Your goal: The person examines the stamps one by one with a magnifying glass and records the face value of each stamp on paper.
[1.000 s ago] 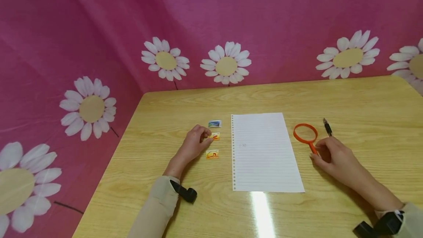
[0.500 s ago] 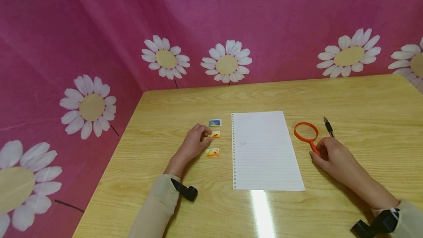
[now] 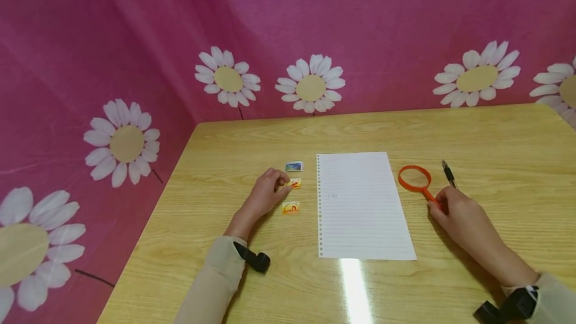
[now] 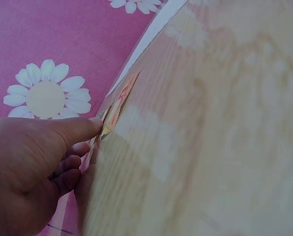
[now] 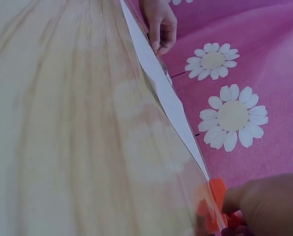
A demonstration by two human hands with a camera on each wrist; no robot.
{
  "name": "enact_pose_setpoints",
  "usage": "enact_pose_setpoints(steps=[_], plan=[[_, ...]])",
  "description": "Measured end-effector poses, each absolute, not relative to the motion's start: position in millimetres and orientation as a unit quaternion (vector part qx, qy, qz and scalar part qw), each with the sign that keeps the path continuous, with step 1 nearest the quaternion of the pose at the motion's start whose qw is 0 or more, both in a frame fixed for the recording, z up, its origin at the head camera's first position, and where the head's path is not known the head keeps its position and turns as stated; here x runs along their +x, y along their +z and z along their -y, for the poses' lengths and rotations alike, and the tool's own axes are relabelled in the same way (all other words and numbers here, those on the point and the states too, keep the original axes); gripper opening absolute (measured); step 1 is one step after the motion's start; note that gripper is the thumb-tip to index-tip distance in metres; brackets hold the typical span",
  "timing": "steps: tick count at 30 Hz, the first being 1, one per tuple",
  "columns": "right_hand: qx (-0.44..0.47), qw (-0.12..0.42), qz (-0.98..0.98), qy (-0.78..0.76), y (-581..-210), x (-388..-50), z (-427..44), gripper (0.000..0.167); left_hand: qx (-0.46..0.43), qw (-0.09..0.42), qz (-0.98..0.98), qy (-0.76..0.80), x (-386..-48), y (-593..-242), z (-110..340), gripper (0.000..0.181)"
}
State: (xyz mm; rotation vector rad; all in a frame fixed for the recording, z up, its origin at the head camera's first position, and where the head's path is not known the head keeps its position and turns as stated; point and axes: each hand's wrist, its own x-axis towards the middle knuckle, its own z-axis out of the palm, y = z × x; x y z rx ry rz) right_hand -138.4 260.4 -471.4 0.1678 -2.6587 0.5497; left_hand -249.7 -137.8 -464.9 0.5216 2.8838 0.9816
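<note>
Three small picture stamps lie in a column left of the paper: a blue one [image 3: 294, 166] at the far end, a yellow-and-red one [image 3: 295, 183] in the middle and an orange-yellow one [image 3: 290, 207] nearest. My left hand [image 3: 268, 190] pinches the left edge of the middle stamp, its other fingers curled; part of that stamp is hidden. In the left wrist view the thumb tip meets the stamp's edge [image 4: 118, 109]. On the right, my right hand [image 3: 465, 216] grips the handle of an orange magnifying glass [image 3: 427, 194], whose ring is at or just above the tabletop.
A lined sheet of paper [image 3: 364, 214] with punched holes and a faint pencil mark lies between the hands. Just beyond the right hand is a black pen [image 3: 447, 171], partly hidden. A pink daisy-patterned cloth [image 3: 382, 24] borders the wooden table [image 3: 252, 139].
My right hand has moved its fingers on the magnifying glass handle, and the glass has shifted slightly left with its handle tilted more sideways. My left hand stays at the middle stamp.
</note>
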Motion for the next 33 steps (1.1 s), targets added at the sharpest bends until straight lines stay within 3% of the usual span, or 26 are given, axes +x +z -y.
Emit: enact_pose_setpoints(steps=[8, 22, 30, 33], plan=[[0.073, 0.208, 0.952, 0.212, -468.4, -137.1, -265.4, 0.021, 0.166, 0.028, -0.932, 0.321, -248.9, -463.7, 137.9, 0.018], [0.099, 0.255, 0.940, 0.206, -470.8, -134.3, -272.9, 0.021, 0.178, 0.022, -0.929, 0.323, -250.9, -466.0, 138.5, 0.017], [0.122, 0.303, 0.919, 0.223, -471.4, -134.3, -276.3, 0.028, 0.160, 0.033, -0.931, 0.327, -250.0, -465.1, 137.6, 0.019], [0.144, 0.328, 0.906, 0.226, -472.3, -135.0, -277.7, 0.018, 0.161, 0.032, -0.931, 0.325, -250.6, -465.2, 138.0, 0.018]])
